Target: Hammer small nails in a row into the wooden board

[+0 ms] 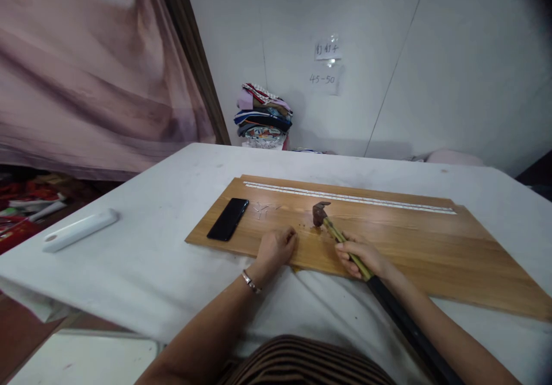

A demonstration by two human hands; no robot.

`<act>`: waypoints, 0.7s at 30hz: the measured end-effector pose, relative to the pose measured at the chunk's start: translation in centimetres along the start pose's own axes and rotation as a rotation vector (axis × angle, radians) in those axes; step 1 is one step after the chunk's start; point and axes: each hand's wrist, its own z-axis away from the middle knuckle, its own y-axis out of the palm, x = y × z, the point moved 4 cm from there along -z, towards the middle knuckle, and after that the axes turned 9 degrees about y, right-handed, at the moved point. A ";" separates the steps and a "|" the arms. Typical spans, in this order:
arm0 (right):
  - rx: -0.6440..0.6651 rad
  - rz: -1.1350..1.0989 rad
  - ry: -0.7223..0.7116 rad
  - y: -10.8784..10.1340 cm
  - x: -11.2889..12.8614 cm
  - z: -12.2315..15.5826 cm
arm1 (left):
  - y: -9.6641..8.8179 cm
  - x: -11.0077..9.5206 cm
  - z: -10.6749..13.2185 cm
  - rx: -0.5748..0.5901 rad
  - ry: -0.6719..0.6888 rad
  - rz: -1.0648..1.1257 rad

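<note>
One hammer (386, 300), head (319, 215) beyond right hand (365, 254) gripping it; left hand (275, 247) curled, contents unclear.

We face a table (150, 201) with a board (431, 264) lying lengthwise, left to right, upon it. Near the board's left end is a phone (228, 219), with scattered nails (260, 208) just right of it. Behind them, two long strips (349, 199) run along the far edge. Our left hand (276, 247) is at the near edge, right of the phone; farther right, our right hand (360, 254) is around a hammer (383, 297), its head pointing away from us. Left of the board, a long object (80, 229) lies on the table. Behind the table, stacked cloths (264, 118) stand before the wall (366, 17).
</note>
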 end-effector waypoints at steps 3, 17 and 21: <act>0.018 -0.003 0.013 0.1 -0.1 -0.2 | 0.0 0.0 0.0 -0.005 0.003 0.007; 0.002 0.012 0.002 0.4 0.3 0.3 | 0.1 0.0 0.0 0.002 -0.004 -0.002; 0.013 0.001 0.022 0.2 0.0 -0.1 | 0.1 0.1 0.0 0.014 -0.014 -0.003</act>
